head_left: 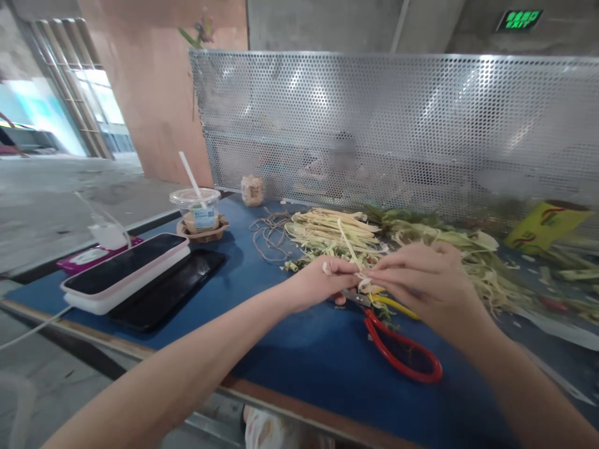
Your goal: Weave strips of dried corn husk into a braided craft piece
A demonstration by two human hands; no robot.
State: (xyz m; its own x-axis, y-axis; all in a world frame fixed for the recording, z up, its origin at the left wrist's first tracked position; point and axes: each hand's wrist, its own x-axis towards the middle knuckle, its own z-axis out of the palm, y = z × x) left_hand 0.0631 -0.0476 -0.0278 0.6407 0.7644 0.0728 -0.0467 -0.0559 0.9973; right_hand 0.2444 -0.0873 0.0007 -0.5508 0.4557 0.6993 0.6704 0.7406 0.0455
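Observation:
My left hand (322, 280) and my right hand (423, 277) meet over the blue table, fingertips close together. Both pinch a thin pale plant strip (347, 242), whose long end sticks up between them; a small curled pale piece (364, 286) shows at the fingertips. Just below the hands lies a pair of scissors with red handles (433, 374), its blades partly behind my left fingers. Something yellow, like a second handle (395, 305), is partly covered by my right hand. Beyond my hands rests a pile of pale cut stalks (327, 227).
Leafy greens and husks (440, 234) spread at the back right beside a yellow packet (547, 224). To the left are a drink cup with a straw (199, 212), a pink-edged phone (126, 265), a black phone (168, 290) and twine (271, 234). A perforated metal screen (374, 112) stands behind.

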